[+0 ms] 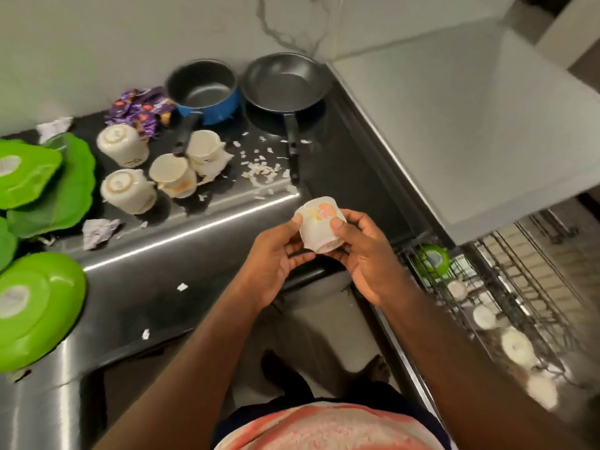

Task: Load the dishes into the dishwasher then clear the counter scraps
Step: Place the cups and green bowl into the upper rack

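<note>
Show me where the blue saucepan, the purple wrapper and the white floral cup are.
Blue metal saucepan [224,111], head view, blue outer wall.
Crumpled purple foil wrapper [139,110], head view, its middle.
White floral ceramic cup [317,222], head view, its painted side.

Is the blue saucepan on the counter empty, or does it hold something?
Empty: the blue saucepan shows its bare dark bottom.

A steel tabletop [207,219] carries upturned green plates [42,190] at its left edge, four cream cups [123,147] beside them, a blue saucepan [204,89] and black frying pan [285,81] against the wall, purple wrappers [139,108], crumpled paper [97,230] and white scraps [259,170] scattered near the pan handles.
</note>
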